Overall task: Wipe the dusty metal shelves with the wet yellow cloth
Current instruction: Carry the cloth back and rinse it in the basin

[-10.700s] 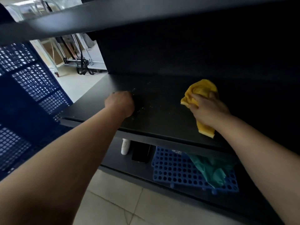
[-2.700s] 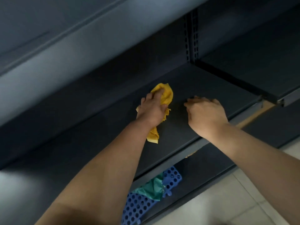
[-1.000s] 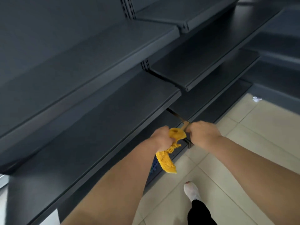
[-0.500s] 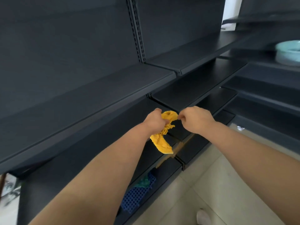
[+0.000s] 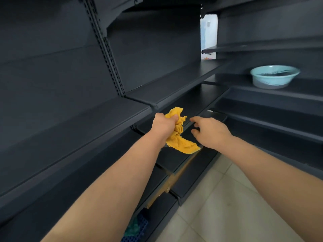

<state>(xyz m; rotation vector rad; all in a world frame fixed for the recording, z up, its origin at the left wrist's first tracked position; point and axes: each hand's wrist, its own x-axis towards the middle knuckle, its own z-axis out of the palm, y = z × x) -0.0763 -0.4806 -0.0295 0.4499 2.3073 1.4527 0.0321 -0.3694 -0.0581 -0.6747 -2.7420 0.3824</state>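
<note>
Clutching yellow cloth (image 5: 176,137) in left hand (image 5: 163,125), shelves (image 5: 73,126)

R hand (image 5: 210,132) let go of cloth (image 5: 176,135); L hand (image 5: 163,125) alone keeps grip.

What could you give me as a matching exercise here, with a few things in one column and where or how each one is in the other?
Column one:
1. yellow cloth
2. right hand
3. pale blue basin
4. blue perforated tray

Column two:
A. sits on a shelf at the right
B. bunched in the left hand, off the shelves
C. low down, at the bottom of the shelving
D. open, fingers spread, holding nothing

Pairs: 1-B, 2-D, 3-A, 4-C
</note>
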